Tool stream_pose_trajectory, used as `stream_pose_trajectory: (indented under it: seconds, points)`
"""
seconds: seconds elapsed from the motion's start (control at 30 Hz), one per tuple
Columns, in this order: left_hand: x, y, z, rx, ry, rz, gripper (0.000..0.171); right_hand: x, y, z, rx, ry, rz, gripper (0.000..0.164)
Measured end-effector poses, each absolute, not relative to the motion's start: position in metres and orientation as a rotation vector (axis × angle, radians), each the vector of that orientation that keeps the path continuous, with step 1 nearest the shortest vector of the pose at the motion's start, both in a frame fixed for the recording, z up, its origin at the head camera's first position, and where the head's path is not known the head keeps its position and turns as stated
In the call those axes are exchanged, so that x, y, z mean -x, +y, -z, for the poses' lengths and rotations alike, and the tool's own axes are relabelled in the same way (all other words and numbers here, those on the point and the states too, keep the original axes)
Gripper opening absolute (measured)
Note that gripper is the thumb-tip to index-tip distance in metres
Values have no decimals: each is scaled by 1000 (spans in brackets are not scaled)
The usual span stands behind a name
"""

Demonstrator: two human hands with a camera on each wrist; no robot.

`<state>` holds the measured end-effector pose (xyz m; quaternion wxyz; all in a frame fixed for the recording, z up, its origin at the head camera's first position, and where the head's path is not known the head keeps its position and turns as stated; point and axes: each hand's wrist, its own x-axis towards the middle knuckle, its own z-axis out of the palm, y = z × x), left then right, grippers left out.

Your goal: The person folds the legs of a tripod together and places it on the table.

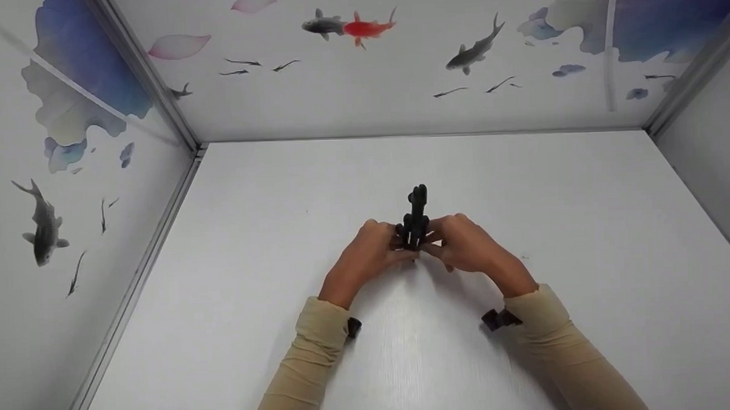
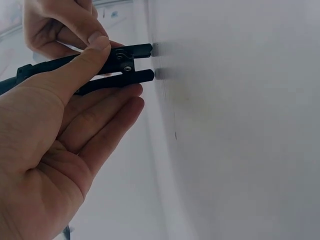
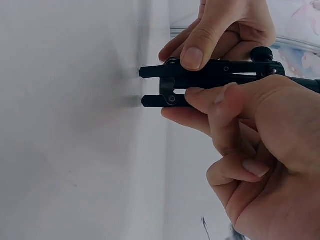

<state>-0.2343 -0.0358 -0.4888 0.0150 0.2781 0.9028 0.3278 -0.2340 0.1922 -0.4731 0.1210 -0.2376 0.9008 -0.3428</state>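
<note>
A small black folding stand point(image 1: 418, 210) is upright between both hands at the middle of the white table point(image 1: 267, 190). My left hand point(image 1: 369, 250) holds its lower part from the left, the thumb laid along one leg in the left wrist view. From the right, my right hand point(image 1: 468, 245) pinches the same part with thumb and index finger, its other fingers curled loosely below. Two parallel leg ends point(image 3: 152, 101) point down at the tabletop, joined by a small hinged bracket point(image 3: 169, 90). Higher up, a ribbed round knob point(image 3: 261, 54) sticks out. Fingers hide much of the middle.
White panels with painted fish point(image 1: 368, 27) and blue lotus shapes stand around the table at the back and both sides. Metal rails point(image 1: 179, 175) run along the left edge. A black wrist camera point(image 1: 501, 318) juts from the right cuff, another point(image 1: 354, 328) from the left.
</note>
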Motion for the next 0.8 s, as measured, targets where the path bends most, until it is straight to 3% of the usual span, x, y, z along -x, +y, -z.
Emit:
stream_pose_trajectory:
  seconds: [0.3,0.57,0.8]
  points:
    - [232,-36,486,-842,2768,-1085,34,229,191,473,671,2741,811,49]
    - [230,-54,462,-806,2842,-1223,64,230,192,480,669,2729,826,47]
    - [224,-45,445,-1063,2994,-1496,56,230,186,482,643,2782,795,46]
